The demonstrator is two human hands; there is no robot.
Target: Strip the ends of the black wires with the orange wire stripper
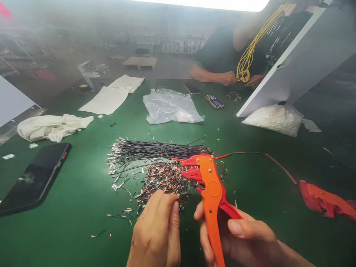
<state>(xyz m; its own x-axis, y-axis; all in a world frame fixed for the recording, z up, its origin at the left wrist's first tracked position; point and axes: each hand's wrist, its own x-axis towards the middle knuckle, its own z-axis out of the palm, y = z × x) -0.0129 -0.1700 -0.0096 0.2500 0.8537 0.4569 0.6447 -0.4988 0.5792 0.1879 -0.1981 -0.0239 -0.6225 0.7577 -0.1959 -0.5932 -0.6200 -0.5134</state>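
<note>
My right hand (250,233) is wrapped around an orange and red wire stripper (213,189), its jaws pointing up and to the left. My left hand (157,230) is closed, thumb against curled fingers, just left of the wire stripper; whatever lies in the pinch is hidden. Beyond that hand is a pile of short black wire offcuts (164,180) with bare copper ends. Behind the pile lies a bundle of long black wires (155,148), silvery terminals at its left end. A thin red strip (244,152) runs right from near the stripper's head.
Around the green table (91,185) lie a smartphone (36,176), white gloves (54,126), paper (102,98), a plastic bag (172,105), a keypad phone (214,101) and another red-orange tool (325,200). Across the table, a person's hands (229,78) hold yellow wires beside a slanted white panel (289,63).
</note>
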